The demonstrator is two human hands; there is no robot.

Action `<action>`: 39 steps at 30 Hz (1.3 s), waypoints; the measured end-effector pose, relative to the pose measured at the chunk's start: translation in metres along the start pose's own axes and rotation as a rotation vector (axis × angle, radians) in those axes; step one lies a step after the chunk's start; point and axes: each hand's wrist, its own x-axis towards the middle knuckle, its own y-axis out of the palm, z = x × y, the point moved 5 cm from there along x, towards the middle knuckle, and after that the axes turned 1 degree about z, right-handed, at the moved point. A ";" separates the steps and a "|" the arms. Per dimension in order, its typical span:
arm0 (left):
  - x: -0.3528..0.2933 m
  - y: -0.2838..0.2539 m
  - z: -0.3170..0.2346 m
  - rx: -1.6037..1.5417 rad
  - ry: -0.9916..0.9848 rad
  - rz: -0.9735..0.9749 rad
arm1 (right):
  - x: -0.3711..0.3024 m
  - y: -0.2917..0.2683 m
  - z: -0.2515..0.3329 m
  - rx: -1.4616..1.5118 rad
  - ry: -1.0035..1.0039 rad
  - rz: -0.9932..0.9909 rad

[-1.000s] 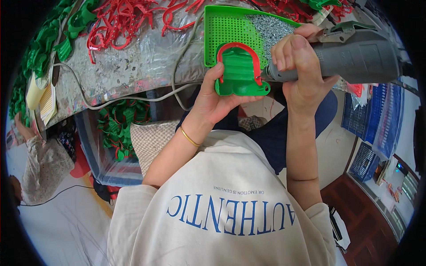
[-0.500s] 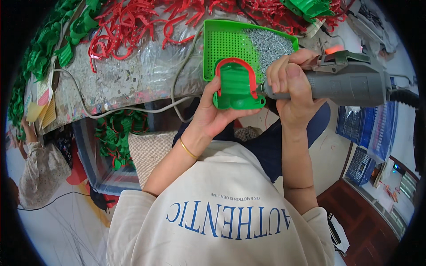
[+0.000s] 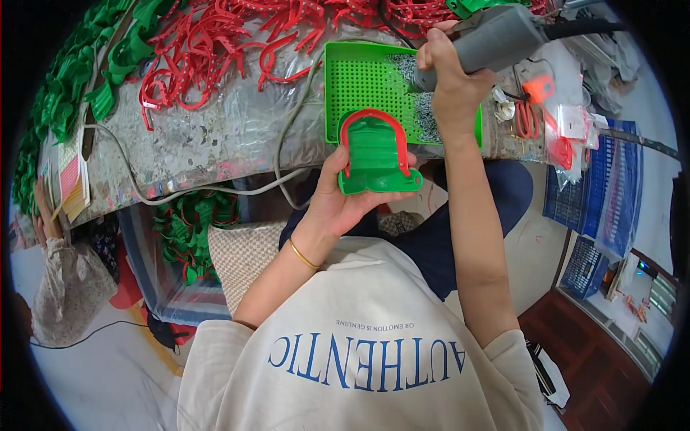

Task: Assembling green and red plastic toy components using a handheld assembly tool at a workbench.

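A green plastic piece (image 3: 375,149) with a ribbed, curved body rests in my left hand (image 3: 336,205), held between thumb and fingers in front of the tray. Around its top edge arches a red plastic strip (image 3: 373,113). My right hand (image 3: 456,90) grips a grey electric screwdriver (image 3: 499,42), whose front end points down into the screws. Those small silver screws (image 3: 426,115) lie heaped in the right part of a green perforated tray (image 3: 363,82). The driver's tip is hidden among them.
Red plastic strips (image 3: 194,54) pile along the table's far side, and green pieces (image 3: 61,100) at the left. A grey cable (image 3: 208,190) crosses the table edge. Below stands a bin (image 3: 154,287) with finished-looking green pieces. Another person's sleeve (image 3: 72,291) shows at far left.
The screwdriver has left the side of the green piece and moved up and away, into the screws. My left hand has lowered slightly, still holding the piece.
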 end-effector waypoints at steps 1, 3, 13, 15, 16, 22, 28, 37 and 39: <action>0.000 0.000 0.000 0.004 0.005 -0.004 | -0.001 0.001 -0.004 0.000 0.004 0.000; 0.000 -0.002 0.001 0.006 0.009 -0.010 | -0.003 0.000 -0.010 -0.104 0.002 -0.018; 0.002 -0.003 0.001 -0.025 0.000 0.035 | -0.004 -0.002 -0.018 -0.083 -0.022 -0.014; 0.001 -0.005 0.001 -0.027 0.005 0.021 | -0.005 -0.002 -0.019 -0.095 -0.003 -0.037; 0.002 -0.006 0.001 -0.022 0.014 0.046 | -0.005 -0.002 -0.019 -0.094 0.001 -0.036; 0.002 -0.008 0.001 -0.078 -0.004 0.080 | -0.004 -0.001 -0.011 -0.055 -0.023 -0.055; 0.004 -0.006 0.000 -0.033 -0.014 0.089 | -0.003 0.018 0.047 0.147 -0.006 0.009; -0.002 0.001 0.001 0.058 0.021 0.008 | -0.055 0.062 0.079 0.267 0.068 0.200; -0.002 0.003 0.001 0.079 0.027 -0.001 | -0.059 0.065 0.077 0.262 0.085 0.209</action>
